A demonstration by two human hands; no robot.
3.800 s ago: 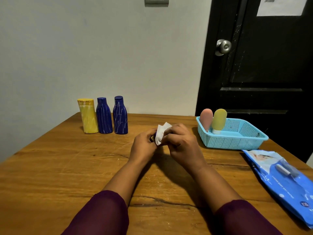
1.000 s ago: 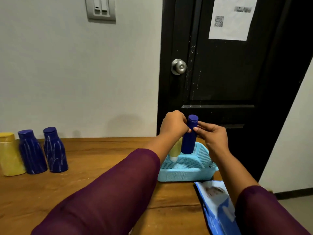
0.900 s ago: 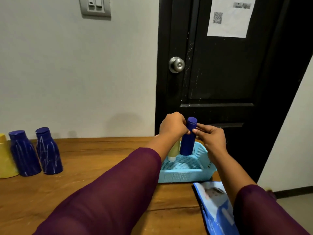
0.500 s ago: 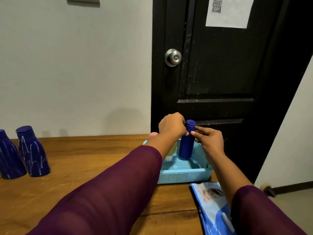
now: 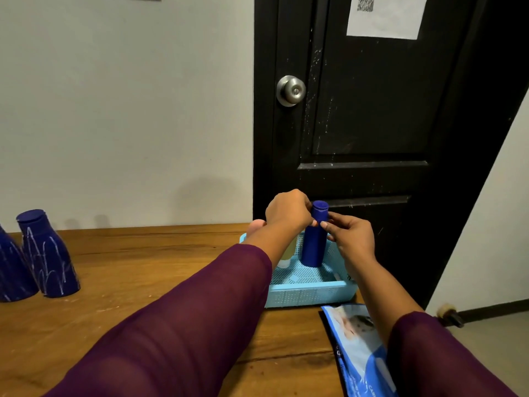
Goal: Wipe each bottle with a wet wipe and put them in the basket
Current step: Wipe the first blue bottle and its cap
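Note:
A plain dark blue bottle [image 5: 313, 242] stands upright inside the light blue basket [image 5: 309, 293], its base on or just above the basket floor. My left hand [image 5: 287, 210] and my right hand [image 5: 352, 236] both pinch it near its cap. A yellow bottle [image 5: 286, 253] and a pink bottle [image 5: 256, 224] sit in the basket behind my left arm, mostly hidden. Two blue bottles with white streaks [image 5: 47, 259] stand at the table's left. No wipe is visible in either hand.
A blue wet wipe pack [image 5: 357, 345] lies on the wooden table [image 5: 143, 267] just in front of the basket. A black door [image 5: 372, 124] with a round knob stands behind the basket. The table's right edge drops to the floor.
Both hands have lowered the plain blue bottle into the basket. Earlier they were wiping something with a white wipe at the table's middle; the view has since swung right.

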